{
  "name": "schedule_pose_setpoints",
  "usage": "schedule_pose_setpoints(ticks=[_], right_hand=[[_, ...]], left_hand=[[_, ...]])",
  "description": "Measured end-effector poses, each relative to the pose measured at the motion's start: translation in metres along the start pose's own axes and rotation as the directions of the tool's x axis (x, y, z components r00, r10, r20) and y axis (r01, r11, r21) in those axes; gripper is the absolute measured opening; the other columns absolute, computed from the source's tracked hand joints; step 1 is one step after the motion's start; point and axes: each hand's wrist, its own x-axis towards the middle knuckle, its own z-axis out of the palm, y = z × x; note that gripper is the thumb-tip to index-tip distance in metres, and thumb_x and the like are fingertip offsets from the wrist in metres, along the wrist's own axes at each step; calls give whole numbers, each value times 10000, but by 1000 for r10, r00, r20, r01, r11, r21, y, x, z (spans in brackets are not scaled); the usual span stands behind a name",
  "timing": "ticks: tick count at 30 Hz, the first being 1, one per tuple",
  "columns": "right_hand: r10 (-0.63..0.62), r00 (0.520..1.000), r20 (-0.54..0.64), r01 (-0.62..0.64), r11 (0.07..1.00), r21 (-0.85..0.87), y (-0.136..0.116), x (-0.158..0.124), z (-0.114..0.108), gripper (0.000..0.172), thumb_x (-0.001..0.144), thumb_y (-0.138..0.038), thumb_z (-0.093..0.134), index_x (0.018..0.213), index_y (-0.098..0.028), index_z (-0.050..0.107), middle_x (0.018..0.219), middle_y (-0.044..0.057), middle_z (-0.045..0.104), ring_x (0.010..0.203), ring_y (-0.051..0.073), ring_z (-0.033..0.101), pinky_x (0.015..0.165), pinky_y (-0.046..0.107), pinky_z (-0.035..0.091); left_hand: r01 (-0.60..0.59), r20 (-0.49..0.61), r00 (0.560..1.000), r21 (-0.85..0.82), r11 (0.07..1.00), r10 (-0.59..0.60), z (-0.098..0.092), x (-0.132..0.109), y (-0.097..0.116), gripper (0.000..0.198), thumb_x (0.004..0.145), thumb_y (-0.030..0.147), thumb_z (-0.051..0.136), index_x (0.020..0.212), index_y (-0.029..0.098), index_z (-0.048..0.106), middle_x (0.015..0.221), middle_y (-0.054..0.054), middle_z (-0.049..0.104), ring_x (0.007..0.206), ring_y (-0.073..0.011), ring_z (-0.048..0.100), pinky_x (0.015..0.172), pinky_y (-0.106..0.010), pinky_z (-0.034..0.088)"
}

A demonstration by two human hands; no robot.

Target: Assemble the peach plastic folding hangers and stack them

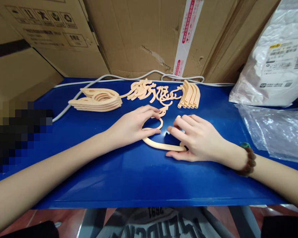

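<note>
In the middle of the blue table, a beige plastic hanger piece [164, 145] lies between my two hands, with a long curved bar and a rounded loop. My left hand [136, 124] pinches its left part, thumb and fingers closed around the loop. On the right, my right hand [196, 138] grips the bar's end, with the thumb below and curled fingers above; the very end is hidden under the palm. Just beyond my left fingertips lies a small beige hook piece [164, 111], partly covered.
A stack of beige hanger frames [96, 103] sits at the back left. Behind my hands are loose hooks [141, 89] and a row of curved arms [190, 96]. A white cable [129, 78] runs along cardboard boxes [144, 36]. Right stand a white parcel [270, 66] and clear plastic [275, 132].
</note>
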Motion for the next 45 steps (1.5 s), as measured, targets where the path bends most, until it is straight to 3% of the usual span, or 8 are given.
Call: schedule_pose_setpoints(ticks=[4, 10, 18, 26, 35, 39, 45], right_hand=[[91, 995, 30, -89, 993, -74, 1, 0, 3, 635, 901, -702, 361, 909, -130, 636, 926, 131, 622, 734, 208, 487, 685, 341, 334], [-121, 993, 10, 119, 989, 87, 3, 0, 4, 398, 981, -471, 418, 1021, -133, 624, 944, 98, 637, 800, 192, 513, 709, 319, 364], [-175, 984, -11, 172, 951, 257, -2, -1, 2, 249, 922, -228, 472, 1107, -136, 611, 962, 80, 659, 875, 197, 530, 758, 327, 403], [-23, 1000, 9, 20, 961, 276, 4, 0, 5, 232, 837, -114, 504, 1044, -136, 605, 997, 98, 657, 920, 225, 520, 825, 377, 396], [116, 992, -49, -98, 955, 278, 12, -2, 14, 313, 848, 4, 405, 1060, -161, 566, 1044, 81, 659, 966, 220, 537, 837, 351, 395], [187, 980, -75, -149, 924, 351, 15, -3, 17, 357, 846, 12, 388, 1103, -184, 539, 1015, 64, 655, 939, 204, 560, 830, 330, 411], [265, 960, -94, -223, 920, 323, 15, -3, 18, 226, 901, -90, 446, 1092, -171, 532, 1036, 89, 642, 940, 211, 576, 823, 331, 460]], left_hand=[[73, -36, 997, 98, 993, -70, -1, -1, 3, 383, 887, 466, 624, 1158, 196, 629, 1296, -81, 607, 1209, -243, 567, 1025, -407, 471], [125, -89, 989, 116, 985, -115, 1, -1, 4, 377, 904, 443, 599, 1177, 187, 637, 1298, -90, 612, 1197, -256, 577, 1029, -431, 472], [107, -122, 988, 111, 988, -94, 2, -2, 6, 375, 928, 407, 582, 1196, 147, 598, 1272, -112, 628, 1180, -245, 584, 1038, -407, 463], [98, -83, 993, 141, 985, -87, 1, -1, 1, 314, 994, 197, 367, 1198, 160, 601, 1270, -96, 619, 1212, -219, 555, 1065, -410, 440], [59, -20, 998, 179, 982, -57, -1, -2, -9, 424, 908, 53, 357, 1208, 175, 630, 1352, -93, 558, 1257, -235, 521, 1056, -427, 441], [18, 13, 1000, 192, 981, -21, -2, -1, -8, 427, 923, 65, 347, 1235, 204, 604, 1358, -73, 561, 1239, -224, 539, 1031, -411, 456], [-4, 26, 1000, 217, 976, -2, -2, 1, -1, 336, 973, 158, 373, 1248, 179, 564, 1283, -82, 610, 1181, -238, 563, 1014, -410, 451]])
